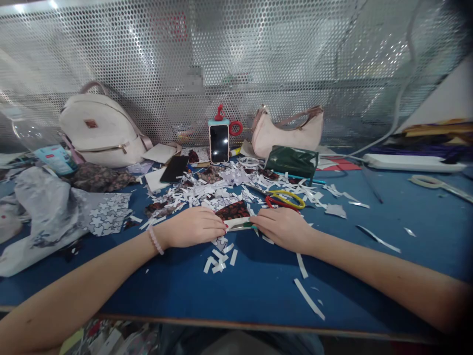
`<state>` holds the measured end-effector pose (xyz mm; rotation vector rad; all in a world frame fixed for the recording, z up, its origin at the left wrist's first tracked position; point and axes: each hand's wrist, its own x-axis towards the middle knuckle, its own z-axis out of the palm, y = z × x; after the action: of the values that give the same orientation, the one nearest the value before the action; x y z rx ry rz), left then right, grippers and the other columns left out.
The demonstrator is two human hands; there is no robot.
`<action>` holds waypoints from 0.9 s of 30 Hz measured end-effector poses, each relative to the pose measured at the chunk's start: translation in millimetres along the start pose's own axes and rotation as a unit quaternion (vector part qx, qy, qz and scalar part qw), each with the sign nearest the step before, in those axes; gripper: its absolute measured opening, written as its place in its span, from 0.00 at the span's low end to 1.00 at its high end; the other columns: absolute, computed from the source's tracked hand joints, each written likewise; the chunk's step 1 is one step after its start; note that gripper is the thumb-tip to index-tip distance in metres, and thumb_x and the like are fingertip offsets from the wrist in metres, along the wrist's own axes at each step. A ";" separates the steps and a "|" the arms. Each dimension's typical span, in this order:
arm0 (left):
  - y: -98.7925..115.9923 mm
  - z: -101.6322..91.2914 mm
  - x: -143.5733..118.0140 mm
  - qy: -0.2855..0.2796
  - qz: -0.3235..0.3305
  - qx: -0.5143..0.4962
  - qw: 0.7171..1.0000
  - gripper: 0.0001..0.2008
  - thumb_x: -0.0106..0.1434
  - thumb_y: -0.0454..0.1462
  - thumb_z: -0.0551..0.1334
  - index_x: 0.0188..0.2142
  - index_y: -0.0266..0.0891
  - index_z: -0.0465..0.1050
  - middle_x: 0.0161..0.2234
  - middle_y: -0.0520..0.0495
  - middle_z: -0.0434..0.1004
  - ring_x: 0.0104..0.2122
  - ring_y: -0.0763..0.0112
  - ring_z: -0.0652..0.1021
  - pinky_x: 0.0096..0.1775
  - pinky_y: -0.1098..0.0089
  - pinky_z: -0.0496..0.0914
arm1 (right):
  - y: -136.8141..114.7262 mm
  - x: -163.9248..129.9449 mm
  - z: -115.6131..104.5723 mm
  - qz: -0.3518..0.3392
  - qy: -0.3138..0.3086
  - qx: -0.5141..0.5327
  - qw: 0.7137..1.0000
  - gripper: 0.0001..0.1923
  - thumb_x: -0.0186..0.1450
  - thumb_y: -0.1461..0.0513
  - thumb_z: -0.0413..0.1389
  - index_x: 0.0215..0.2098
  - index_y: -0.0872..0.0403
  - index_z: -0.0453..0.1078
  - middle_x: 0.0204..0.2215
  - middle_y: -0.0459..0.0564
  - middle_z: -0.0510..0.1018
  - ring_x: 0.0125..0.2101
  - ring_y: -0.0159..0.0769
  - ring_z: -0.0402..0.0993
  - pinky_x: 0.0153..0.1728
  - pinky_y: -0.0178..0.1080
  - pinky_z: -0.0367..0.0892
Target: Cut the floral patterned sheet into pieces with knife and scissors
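A dark fabric piece (233,210) with a small reddish floral print lies between my hands, with a white strip (238,223) along its near edge. My left hand (192,228), a pink beaded bracelet at the wrist, has its fingers closed at the left end of the piece. Closed fingers of my right hand (286,229) pinch the right end. Something small and green (250,225) shows at those fingertips; its kind is unclear. Just beyond the right hand lie scissors (283,199) with yellow and red handles. White paper strips (220,261) are scattered nearby.
Behind the scraps stand a white backpack (103,130), an upright phone (219,143) and a pink handbag (286,133). A dark green pouch (291,161) lies before the bag. Patterned cloth (48,212) and a bottle (48,143) are at left. Tape (424,181) lies right.
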<state>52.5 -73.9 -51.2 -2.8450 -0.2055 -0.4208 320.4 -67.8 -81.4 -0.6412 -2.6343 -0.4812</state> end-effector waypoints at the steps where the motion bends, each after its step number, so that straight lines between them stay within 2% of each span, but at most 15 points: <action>1: 0.0 -0.9 -0.1 -0.002 0.004 0.003 1.000 0.17 0.69 0.32 0.45 0.40 0.33 0.73 0.41 0.43 0.78 0.40 0.67 0.77 0.46 0.67 0.68 | -0.1 0.0 -0.1 -0.001 0.000 -0.001 1.000 0.15 0.68 0.65 0.40 0.36 0.57 0.69 0.26 0.49 0.73 0.24 0.32 0.68 0.23 0.36 0.53; 7: 1.9 -3.1 -1.3 -0.014 0.011 0.018 1.000 0.15 0.69 0.32 0.46 0.40 0.33 0.72 0.37 0.42 0.78 0.35 0.68 0.76 0.39 0.68 0.69 | -0.5 -0.1 0.2 -0.003 0.000 -0.009 1.000 0.15 0.68 0.65 0.41 0.36 0.56 0.69 0.25 0.48 0.72 0.23 0.32 0.67 0.22 0.36 0.52; 13: 3.6 -0.6 -1.9 0.019 -0.031 0.002 0.999 0.13 0.69 0.34 0.49 0.37 0.36 0.72 0.30 0.47 0.77 0.29 0.70 0.74 0.32 0.71 0.66 | 0.0 0.7 0.5 0.000 0.003 -0.011 1.000 0.15 0.68 0.65 0.41 0.35 0.56 0.69 0.25 0.48 0.73 0.23 0.31 0.67 0.22 0.36 0.51; 19: 1.0 9.0 -2.7 0.003 -0.092 -0.049 0.995 0.12 0.67 0.38 0.52 0.44 0.35 0.69 0.36 0.42 0.75 0.35 0.66 0.74 0.36 0.68 0.68 | 0.4 0.6 -0.1 0.002 -0.006 -0.005 1.000 0.15 0.68 0.65 0.40 0.36 0.56 0.69 0.25 0.49 0.73 0.24 0.31 0.68 0.22 0.36 0.52; 27: -1.9 8.3 -3.4 -0.021 -0.141 -0.122 0.982 0.12 0.66 0.38 0.53 0.46 0.35 0.69 0.41 0.39 0.73 0.40 0.64 0.73 0.41 0.66 0.68 | 0.5 0.3 -0.4 -0.003 -0.007 0.003 1.000 0.14 0.68 0.65 0.41 0.37 0.57 0.68 0.25 0.49 0.72 0.24 0.32 0.68 0.23 0.36 0.53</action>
<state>51.1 -70.2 -59.4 -3.0770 -0.6114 -0.4702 320.6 -67.5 -80.8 -0.6380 -2.6509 -0.4725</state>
